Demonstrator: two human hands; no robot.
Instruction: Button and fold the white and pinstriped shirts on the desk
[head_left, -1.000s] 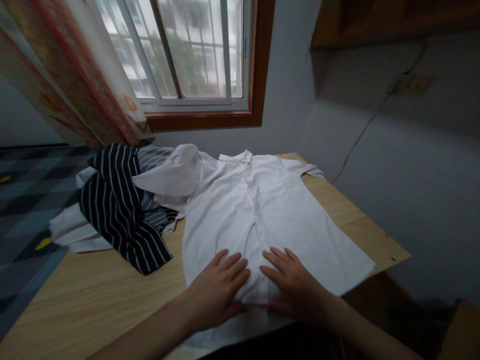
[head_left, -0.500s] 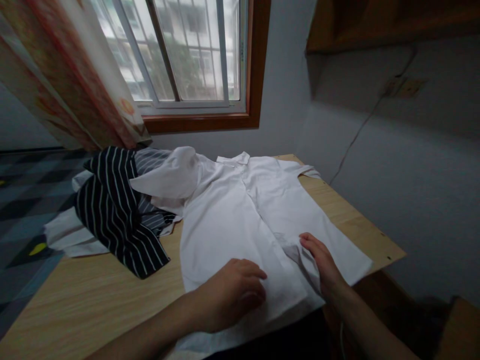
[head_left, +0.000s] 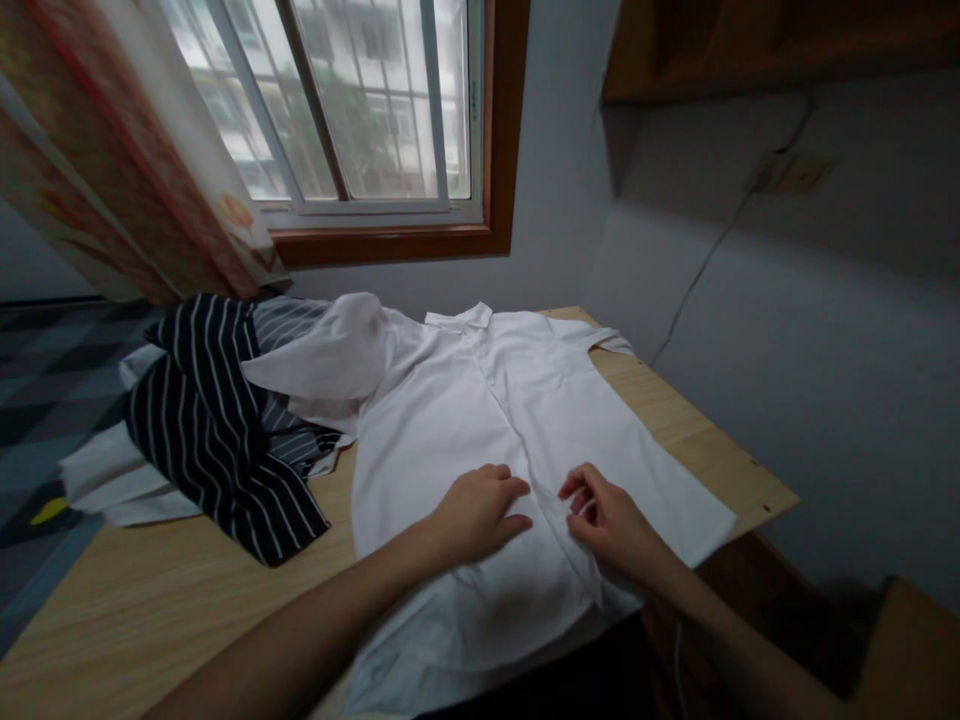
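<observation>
The white shirt [head_left: 450, 400] lies flat mid-table [head_left: 187, 600], collar toward 12 o'clock, with a striped garment [head_left: 210, 430] at 10. Its placket [head_left: 525, 440], lifted open a moment ago, lies shut again. My right hand [head_left: 611, 520] pinches it narrowly, and my left hand [head_left: 480, 510] presses beside, fingers loosely curled.

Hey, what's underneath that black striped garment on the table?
A grey pinstriped cloth and white fabric stick out from under the black striped garment, all on the wooden table. The white shirt drapes a sleeve over the pile's far side. What else lies beneath is covered.
</observation>
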